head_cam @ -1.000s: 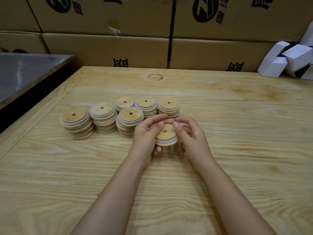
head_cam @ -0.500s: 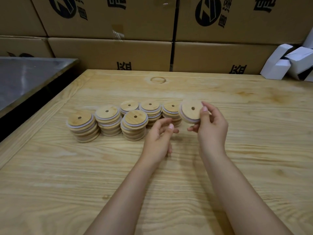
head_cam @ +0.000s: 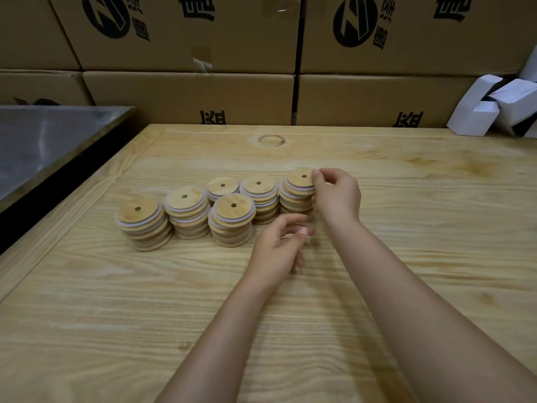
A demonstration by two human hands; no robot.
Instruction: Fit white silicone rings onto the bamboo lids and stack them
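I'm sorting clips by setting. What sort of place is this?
Probably a packing or assembly workshop. Printed cardboard cartons are piled behind a wooden worktable, small folded white boxes lie at the right, and six stacks of bamboo lids suggest batch work.

Six lid stacks [head_cam: 232,219] bunched mid-bench [head_cam: 421,228], sides touching or close. Right hand [head_cam: 337,196] pinches top lid [head_cam: 300,178] of rightmost stack and blocks its right side; left hand [head_cam: 276,251] just nearside. Bare wood toward right, near and far edges. Cartons [head_cam: 189,97] wall far edge; white boxes [head_cam: 476,117] at far right corner.
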